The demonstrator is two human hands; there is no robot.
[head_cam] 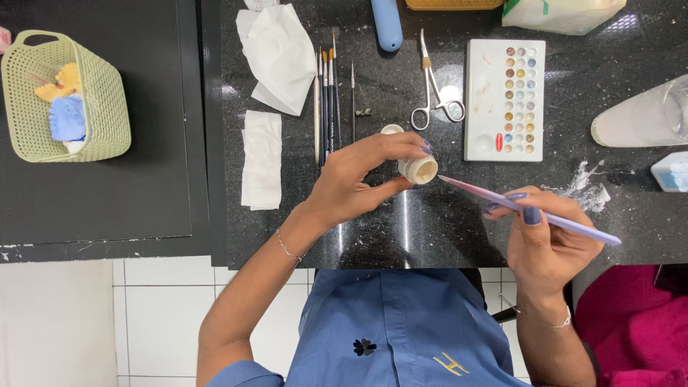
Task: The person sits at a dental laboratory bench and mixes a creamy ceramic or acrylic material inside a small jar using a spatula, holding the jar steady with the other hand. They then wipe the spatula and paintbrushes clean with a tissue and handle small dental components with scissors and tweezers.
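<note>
Far to my left a pale green woven basket (107,93) sits on the dark side surface, holding a blue and a yellow piece I cannot make out. On the black speckled counter (401,229) lie a crumpled white tissue (279,54) and, below it, a folded white paper towel (261,159). Just right of them a row of fine brushes (326,100) lies side by side, handles toward me.

My left hand (355,183) is closed around a small cream jar (418,170), thumb under it and fingertips over the top, tipping its open mouth to the right. Its lid (391,130) rests on the counter just behind. A pair of small scissors (433,93) lies beyond the jar, and next to it a white palette (504,100) with rows of small colour wells.

My right hand (548,244) pinches a long lilac tool (523,209), its tip pointing left, near the jar's mouth but apart from it. White smears (586,188) mark the counter behind that hand.
</note>
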